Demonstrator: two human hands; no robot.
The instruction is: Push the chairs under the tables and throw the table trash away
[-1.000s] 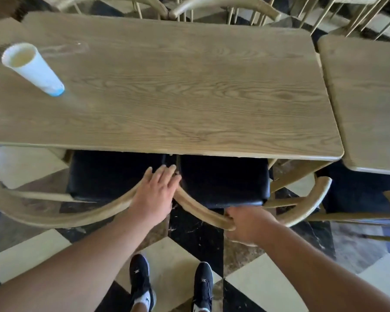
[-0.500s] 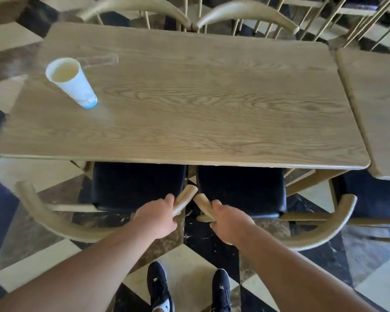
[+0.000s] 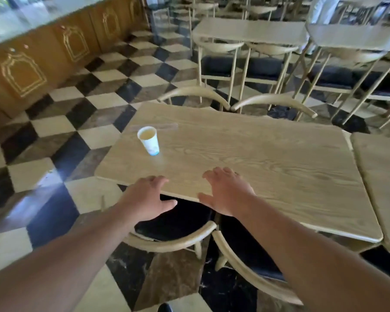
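A white paper cup point(image 3: 149, 140) with a blue base stands upright near the far left corner of the light wooden table point(image 3: 268, 158). A clear plastic wrapper point(image 3: 158, 127) lies flat just behind the cup. Two wooden chairs with black seats sit tucked under the near edge, the left chair point(image 3: 178, 242) and the right chair point(image 3: 245, 269). My left hand point(image 3: 148, 198) hovers open at the table's near edge, above the left chair. My right hand point(image 3: 225, 190) is open over the tabletop, holding nothing.
Two more chairs point(image 3: 234, 100) are pushed in at the table's far side. A second table point(image 3: 385, 176) adjoins on the right. Further tables and chairs point(image 3: 252, 50) fill the back. Checkered floor point(image 3: 61, 140) and a wooden wall panel point(image 3: 32, 70) lie to the left.
Both hands have let go of the chair backrests and risen to the table's near edge, fingers spread. My view has lifted to show the room beyond.
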